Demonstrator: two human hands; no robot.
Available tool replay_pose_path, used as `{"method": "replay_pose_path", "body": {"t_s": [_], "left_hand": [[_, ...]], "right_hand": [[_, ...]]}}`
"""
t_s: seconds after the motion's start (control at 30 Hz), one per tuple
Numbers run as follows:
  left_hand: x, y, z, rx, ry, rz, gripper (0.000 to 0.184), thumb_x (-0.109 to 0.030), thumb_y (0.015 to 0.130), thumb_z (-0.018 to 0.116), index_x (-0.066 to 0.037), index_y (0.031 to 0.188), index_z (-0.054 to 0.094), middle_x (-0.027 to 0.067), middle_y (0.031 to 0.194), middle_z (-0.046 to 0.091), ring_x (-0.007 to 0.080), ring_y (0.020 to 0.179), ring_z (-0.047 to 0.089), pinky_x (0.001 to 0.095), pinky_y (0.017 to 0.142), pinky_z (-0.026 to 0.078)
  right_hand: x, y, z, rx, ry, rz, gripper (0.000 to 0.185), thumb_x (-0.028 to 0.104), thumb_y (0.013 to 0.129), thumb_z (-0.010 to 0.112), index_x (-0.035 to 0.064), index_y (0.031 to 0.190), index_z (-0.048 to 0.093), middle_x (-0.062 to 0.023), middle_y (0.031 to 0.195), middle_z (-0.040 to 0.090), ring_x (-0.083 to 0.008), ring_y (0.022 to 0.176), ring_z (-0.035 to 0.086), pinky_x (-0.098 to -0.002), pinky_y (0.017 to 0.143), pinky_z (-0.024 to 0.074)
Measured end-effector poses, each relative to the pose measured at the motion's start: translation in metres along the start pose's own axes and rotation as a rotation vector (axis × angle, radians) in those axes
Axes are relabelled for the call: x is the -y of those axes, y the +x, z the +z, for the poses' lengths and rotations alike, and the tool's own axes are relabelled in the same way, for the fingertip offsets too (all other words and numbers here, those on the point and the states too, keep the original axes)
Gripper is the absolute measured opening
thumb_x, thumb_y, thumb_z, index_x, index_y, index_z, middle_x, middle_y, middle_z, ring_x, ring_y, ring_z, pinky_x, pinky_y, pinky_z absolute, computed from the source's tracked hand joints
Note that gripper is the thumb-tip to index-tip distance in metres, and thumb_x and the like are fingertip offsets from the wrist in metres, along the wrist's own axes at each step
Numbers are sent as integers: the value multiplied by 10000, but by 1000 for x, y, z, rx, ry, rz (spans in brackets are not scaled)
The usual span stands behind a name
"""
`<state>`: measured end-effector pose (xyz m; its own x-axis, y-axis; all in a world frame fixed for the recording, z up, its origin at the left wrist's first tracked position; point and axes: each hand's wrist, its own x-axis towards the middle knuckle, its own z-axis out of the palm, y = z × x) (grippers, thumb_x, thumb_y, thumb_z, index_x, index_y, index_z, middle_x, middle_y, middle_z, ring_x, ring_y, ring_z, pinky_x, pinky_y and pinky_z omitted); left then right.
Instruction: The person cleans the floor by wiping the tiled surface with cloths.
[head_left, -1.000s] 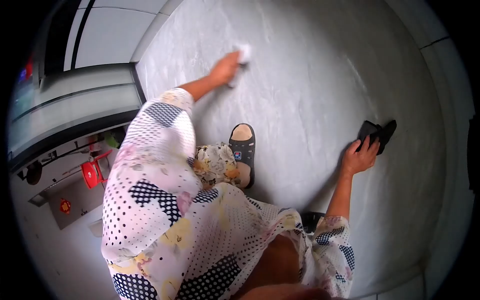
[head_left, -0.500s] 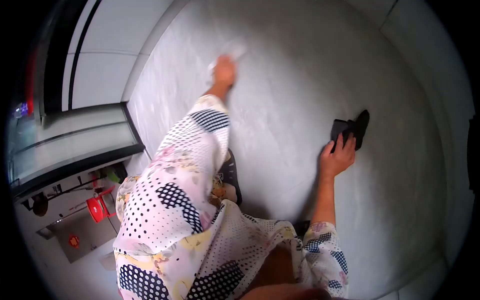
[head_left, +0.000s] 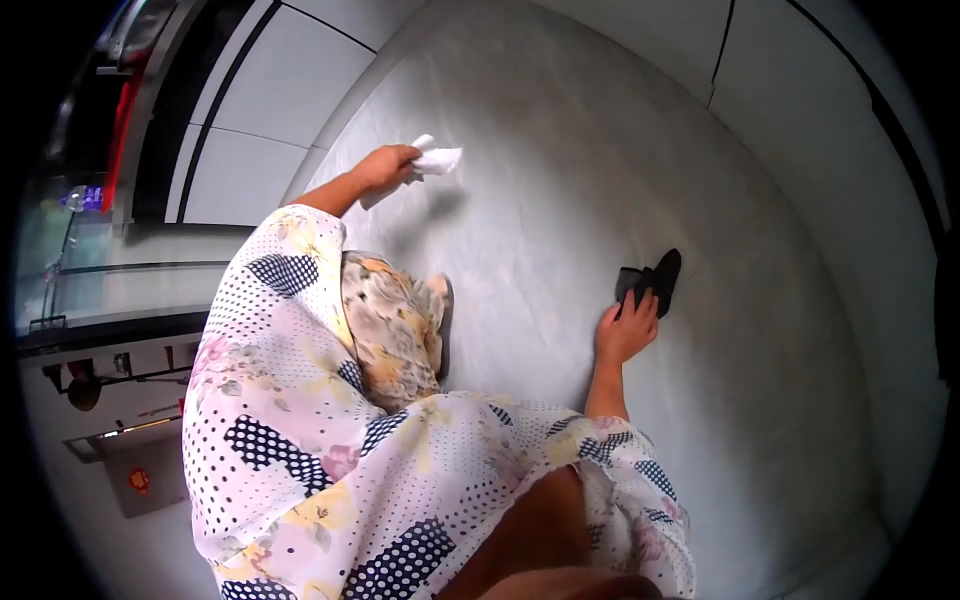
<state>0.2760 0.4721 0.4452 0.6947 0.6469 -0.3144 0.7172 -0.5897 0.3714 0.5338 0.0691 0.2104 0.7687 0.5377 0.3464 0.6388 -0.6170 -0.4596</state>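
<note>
My left hand [head_left: 385,168] is closed on a crumpled white tissue [head_left: 438,160], raised a little above the grey floor [head_left: 520,250], where a shadow lies beneath it. At the right, the fingers of my right hand [head_left: 628,332] are bent over the near end of a pair of black shoes [head_left: 664,280]. The shoes sit close together with a rounded toe pointing away from me. Part of them is hidden under my fingers.
White cabinet fronts [head_left: 250,170] stand along the far left. Pale wall panels [head_left: 820,130] border the floor on the right. My own foot [head_left: 442,310] is planted near the middle, beside the patterned trouser leg [head_left: 390,320].
My left hand has drawn back toward the left and up off the floor with the tissue. The view has shifted; my right hand keeps its place on the shoes.
</note>
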Motion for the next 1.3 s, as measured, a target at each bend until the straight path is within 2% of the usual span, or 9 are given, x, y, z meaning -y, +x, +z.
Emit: {"method": "replay_pose_path", "body": {"t_s": [0.27, 0.3, 0.57, 0.67, 0.83, 0.9, 0.97, 1.17, 1.3], "left_hand": [[64, 26, 128, -128, 479, 513, 416, -146, 888, 541, -63, 1295, 517, 192, 1333, 528, 334, 1253, 492, 457, 984, 420], [69, 22, 162, 61, 497, 311, 455, -206, 923, 523, -54, 1346, 455, 186, 1462, 397, 308, 1380, 341, 496, 1064, 326], [112, 107, 180, -88, 275, 194, 470, -199, 965, 468, -50, 1407, 409, 185, 1477, 373, 325, 1384, 320, 481, 1087, 307], [115, 56, 207, 65, 69, 245, 449, -188, 950, 488, -52, 1375, 448, 175, 1478, 377, 333, 1374, 337, 488, 1083, 312], [97, -37, 221, 65, 356, 474, 393, -163, 932, 487, -70, 1313, 522, 140, 1420, 452, 277, 1347, 380, 434, 1059, 339], [90, 39, 197, -176, 196, 230, 370, -143, 906, 515, -63, 1266, 546, 143, 1379, 489, 281, 1307, 418, 443, 1046, 351], [89, 76, 174, -412, 225, 294, 363, -113, 870, 543, -45, 1227, 554, 171, 1332, 514, 325, 1240, 458, 453, 1004, 388], [82, -12, 232, -60, 159, 479, 495, -79, 797, 608, -69, 1287, 538, 178, 1403, 466, 323, 1314, 428, 457, 1045, 373], [81, -65, 264, -84, 11, 669, 470, -82, 758, 661, -89, 1222, 586, 131, 1442, 453, 269, 1339, 423, 433, 1049, 373]], "right_hand": [[10, 5, -3, 8, -66, -55, 332, 179, 783, 582, 74, 1093, 635, -159, 1328, 535, -367, 1237, 484, -492, 965, 396], [7, 3, 6, 18, -83, -93, 334, 179, 782, 582, 49, 1085, 635, -175, 1325, 535, -387, 1230, 487, -504, 965, 400], [8, 3, 15, 254, -234, -102, 353, 147, 816, 554, -29, 1116, 613, -234, 1339, 512, -428, 1219, 486, -508, 978, 415], [9, 8, 26, 285, -287, -33, 372, 142, 837, 533, -49, 1151, 590, -255, 1342, 502, -441, 1220, 479, -501, 1001, 409], [-18, -21, 36, 138, -199, 98, 388, 141, 833, 512, -71, 1150, 587, -275, 1332, 501, -441, 1206, 492, -482, 999, 419], [-23, -17, 40, 160, -196, 180, 395, 147, 837, 509, -78, 1153, 583, -280, 1331, 502, -438, 1210, 492, -470, 1008, 414], [-28, -21, 43, 159, -181, 192, 392, 153, 850, 502, -80, 1155, 581, -279, 1338, 498, -425, 1233, 478, -456, 1027, 400], [-41, -26, 55, 162, -163, 270, 386, 151, 865, 505, -75, 1169, 581, -278, 1348, 491, -416, 1256, 467, -448, 1039, 392], [-14, -2, 71, 131, -147, 32, 349, 103, 833, 553, -70, 1131, 602, -286, 1287, 532, -440, 1208, 497, -465, 1023, 402]]}}
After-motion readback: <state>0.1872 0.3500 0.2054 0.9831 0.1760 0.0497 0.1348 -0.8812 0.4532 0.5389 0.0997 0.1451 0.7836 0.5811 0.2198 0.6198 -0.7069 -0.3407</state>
